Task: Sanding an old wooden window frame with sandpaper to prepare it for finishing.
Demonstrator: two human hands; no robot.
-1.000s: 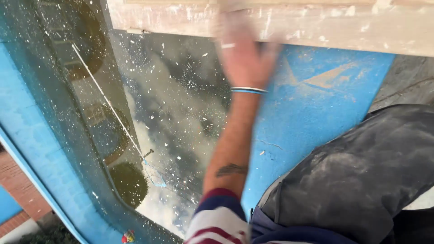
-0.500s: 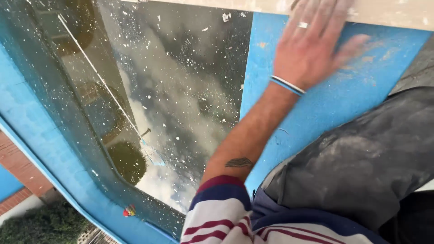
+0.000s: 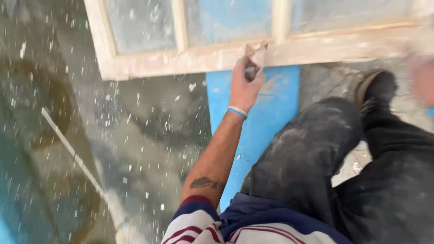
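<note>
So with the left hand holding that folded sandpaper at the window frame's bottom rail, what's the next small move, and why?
Probably a short sideways stroke along the bottom rail. The left hand pinches a folded piece of sandpaper right at the rail's lower edge, and the wooden frame looks pale and dusty, with flecks scattered over the floor. The right hand is too blurred to judge.

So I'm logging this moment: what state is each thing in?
left hand: gripping folded sandpaper, pressed to the frame
right hand: blurred, at picture's edge
window frame: bare wood, dusty
blue board: scuffed
trousers: dust-covered
</note>
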